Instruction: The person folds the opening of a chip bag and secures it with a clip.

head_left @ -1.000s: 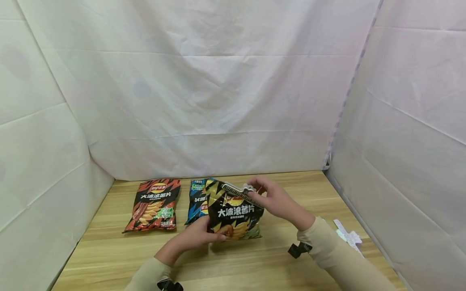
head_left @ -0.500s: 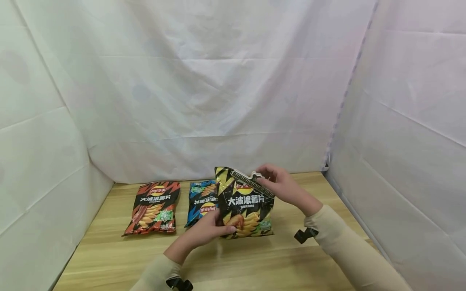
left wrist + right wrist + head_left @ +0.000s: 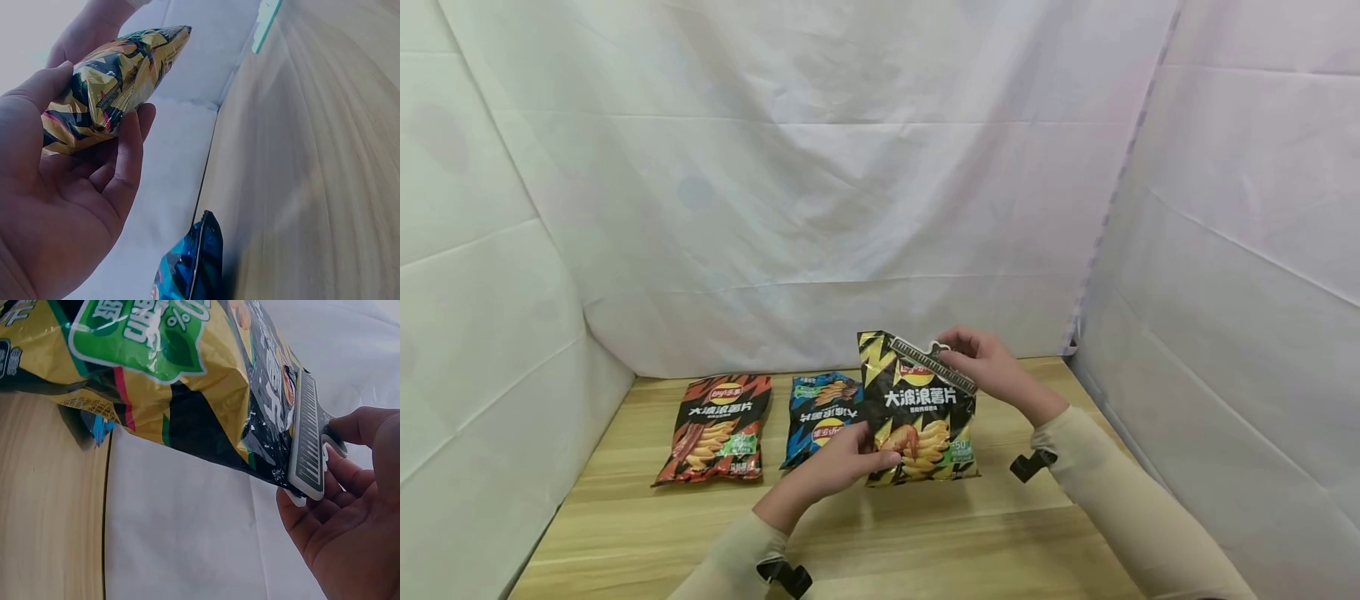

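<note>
A yellow and black chip bag [image 3: 917,425] is held up over the table, its printed front toward the head camera. My left hand [image 3: 842,467] grips its lower left side, thumb in front and fingers behind. Across the bag's top right corner sits a long sealing clip [image 3: 932,364] with dark ribbed bars and a pale edge, set at a slant. My right hand [image 3: 988,367] pinches the clip's handle between thumb and fingers. In the right wrist view the clip [image 3: 306,434] lies over the bag's end, the thumb on its handle.
A red and black chip bag [image 3: 715,429] lies at the left of the wooden table [image 3: 700,542]. Beside it a blue chip bag [image 3: 816,412] is partly covered by the held bag and left hand. White cloth walls [image 3: 850,208] enclose the back and sides.
Both hands have moved right and up with the yellow bag and its clip. More of the blue bag shows now. Both hands have kept their hold.
</note>
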